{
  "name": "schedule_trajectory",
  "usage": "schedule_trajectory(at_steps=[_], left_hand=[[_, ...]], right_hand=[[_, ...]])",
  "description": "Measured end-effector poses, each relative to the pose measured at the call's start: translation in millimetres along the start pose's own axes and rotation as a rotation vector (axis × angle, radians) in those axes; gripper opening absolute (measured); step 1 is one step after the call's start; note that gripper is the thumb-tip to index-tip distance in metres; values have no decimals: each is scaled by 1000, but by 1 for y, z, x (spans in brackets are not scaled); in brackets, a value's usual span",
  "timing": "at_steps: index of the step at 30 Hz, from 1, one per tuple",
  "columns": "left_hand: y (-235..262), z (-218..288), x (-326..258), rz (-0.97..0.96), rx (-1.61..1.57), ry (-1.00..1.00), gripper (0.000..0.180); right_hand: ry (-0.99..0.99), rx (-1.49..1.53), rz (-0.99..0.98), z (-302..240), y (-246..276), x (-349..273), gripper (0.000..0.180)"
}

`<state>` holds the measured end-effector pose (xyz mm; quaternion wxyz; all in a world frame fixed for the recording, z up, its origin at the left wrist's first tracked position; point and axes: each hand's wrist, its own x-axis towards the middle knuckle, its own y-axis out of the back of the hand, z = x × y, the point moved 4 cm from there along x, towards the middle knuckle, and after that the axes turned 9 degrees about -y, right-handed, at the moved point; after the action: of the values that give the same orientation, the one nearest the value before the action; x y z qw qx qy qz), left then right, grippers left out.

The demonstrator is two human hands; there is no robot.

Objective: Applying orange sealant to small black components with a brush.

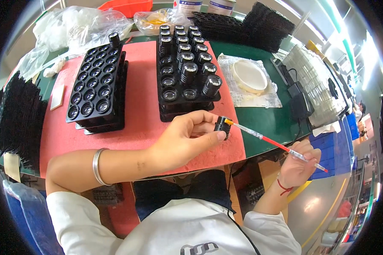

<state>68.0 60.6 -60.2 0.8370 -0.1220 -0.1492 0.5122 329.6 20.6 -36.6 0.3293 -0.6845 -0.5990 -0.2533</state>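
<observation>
- The left hand (187, 136) pinches a small black lens barrel (221, 125) between thumb and fingertips, closed firmly round it, just above the near edge of the red mat (138, 106).
- The right hand (300, 163) is curled shut on a thin brush-like applicator (276, 144) with a red and clear shaft, held pen-style near its rear end, off the edge of the surface (268, 121).
- The applicator's yellow tip (229, 122) touches the top edge of the barrel.
- To do this well, I judge the barrel should stay steady and angled toward the tip, turned by the left fingers so the tip works round the rim, not dragged across the glass.
- The long grip on the shaft gives little control; a light touch matters, and resting the right wrist against something would likely steady it.
- The left forearm, with a metal bangle (98, 165), comes in from the lower left and lies across the front of the mat, wrist bent slightly inward.
- The right forearm rises from the lower right, wrist with a red cord (284, 187), hand in mid-air beside the surface.
- Behind stands a black tray (187, 100) partly filled with upright barrels, and to its left another black tray (91, 91) with low lenses in its cells.
</observation>
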Motion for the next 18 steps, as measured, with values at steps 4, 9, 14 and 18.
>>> schedule_trajectory(at_steps=[4,9,14,18], left_hand=[[0,-1,0,-53,-25,-15,30],[-1,1,1,-91,-64,-30,30],[-2,-2,2,-130,-85,-20,28],[-7,2,-6,-129,11,4,30]], right_hand=[[22,-60,-24,-5,-2,2,28],[15,-50,-32,-4,1,2,27],[16,-38,-11,-1,9,0,28],[-128,328,149,19,24,-1,21]])
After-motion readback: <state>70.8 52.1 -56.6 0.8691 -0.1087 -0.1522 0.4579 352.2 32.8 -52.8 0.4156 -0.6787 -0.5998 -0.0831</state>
